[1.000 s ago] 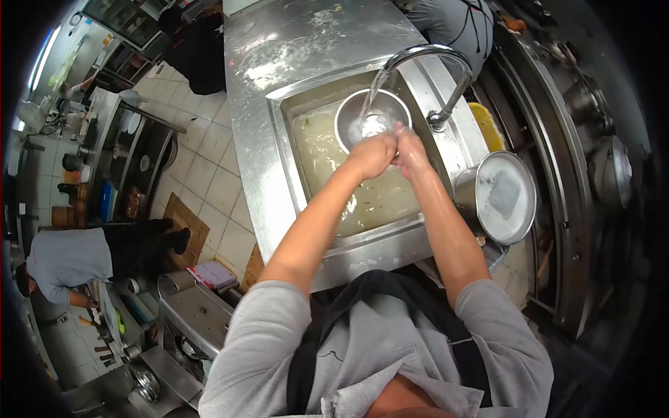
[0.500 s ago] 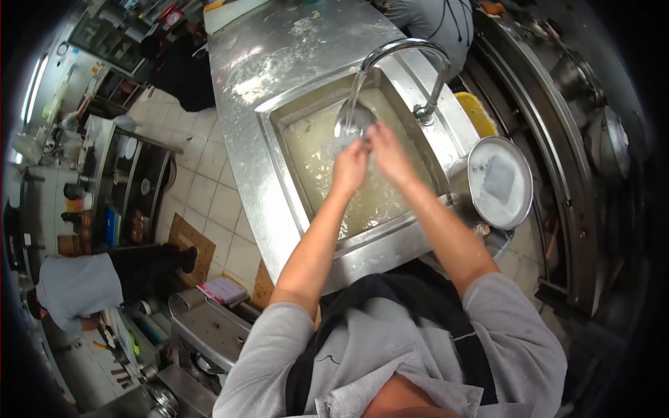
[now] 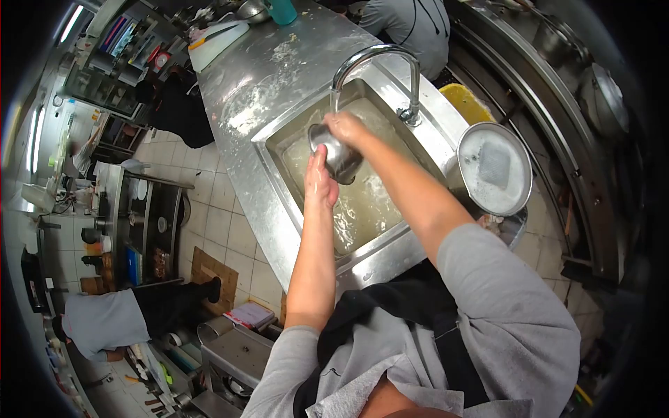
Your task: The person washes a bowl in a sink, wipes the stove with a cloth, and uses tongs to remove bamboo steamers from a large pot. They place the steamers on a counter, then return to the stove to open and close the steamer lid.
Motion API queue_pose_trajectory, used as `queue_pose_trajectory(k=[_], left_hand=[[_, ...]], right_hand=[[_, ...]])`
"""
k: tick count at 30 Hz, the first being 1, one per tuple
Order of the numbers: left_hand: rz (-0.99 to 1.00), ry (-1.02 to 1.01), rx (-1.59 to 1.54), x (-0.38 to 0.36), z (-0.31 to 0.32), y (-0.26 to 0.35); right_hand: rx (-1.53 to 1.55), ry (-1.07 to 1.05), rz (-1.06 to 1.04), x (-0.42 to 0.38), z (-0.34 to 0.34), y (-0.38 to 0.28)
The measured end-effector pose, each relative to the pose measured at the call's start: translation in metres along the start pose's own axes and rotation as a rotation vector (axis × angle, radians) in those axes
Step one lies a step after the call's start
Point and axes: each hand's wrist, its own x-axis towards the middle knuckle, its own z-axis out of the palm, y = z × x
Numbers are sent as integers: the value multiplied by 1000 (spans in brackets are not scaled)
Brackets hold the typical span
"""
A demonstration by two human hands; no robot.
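Note:
A shiny metal bowl [image 3: 340, 157] is tilted over the cloudy water in the steel sink [image 3: 286, 221]. My left hand [image 3: 320, 182] supports its left side, with the thumb and fingers against the metal. At its upper right edge is my right hand [image 3: 346, 130], directly under the stream from the curved faucet [image 3: 416, 73]. The right fingers are bent at the rim, and part of them is hidden by the water and the bowl.
Right of the sink stands a round pot [image 3: 512, 203] of whitish liquid with a grey block. A yellow container [image 3: 465, 103] sits behind it. A cutting board [image 3: 216, 45] and teal container [image 3: 282, 11] are on the counter. Other people stand at left and beyond the counter.
The bowl has come lower and turned, showing its outer side. My right hand has moved up and left under the stream; my left hand has shifted left and down along the bowl.

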Motion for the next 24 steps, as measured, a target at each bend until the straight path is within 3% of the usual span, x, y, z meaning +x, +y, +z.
queue_pose_trajectory(k=[1,2,3,5,6,7,8,9,11,12,13,14,15,17,19,21,22,24], left_hand=[[6,46,3,11,-8,-3],[5,-38,-3,14,-9,-1],[3,-40,-5,14,-8,2],[-88,-55,136,12,-3,5],[-110,-49,423,28,-21,-9],[-112,-41,419,26,-20,-16],[-13,-139,744,20,-17,-29],[86,-242,1069,13,-15,-41],[132,-298,1122,-21,11,-25],[145,-436,1309,-26,9,-18],[159,-570,1492,-28,8,-7],[-150,-710,1761,-20,18,14],[-149,-702,1756,-12,13,10],[387,-555,2159,-1,-7,-7],[266,-279,1813,-1,13,-30],[92,-535,1368,10,9,-50],[88,-533,1362,3,17,-37],[-136,-818,1890,-7,22,-8]], right_hand=[[-154,97,-161,-28,-1,-22],[-60,388,-312,-55,18,-24],[-138,505,-364,-77,33,-26],[18,494,-163,-103,55,-23],[16,491,-162,-97,56,-16],[355,418,56,-86,53,-9],[689,332,285,-79,52,0],[690,322,294,-82,39,-3],[825,205,678,-94,-16,-18],[819,205,681,-96,-21,10],[1095,-7,580,-97,-19,50],[1358,-234,465,-95,-17,70],[1353,-240,467,-100,-14,68],[1126,-204,559,-127,-3,57],[1154,-146,597,-134,-6,28],[1018,-93,574,-122,-16,31],[1013,-94,580,-120,-22,41],[1011,-155,570,-120,-47,52]])
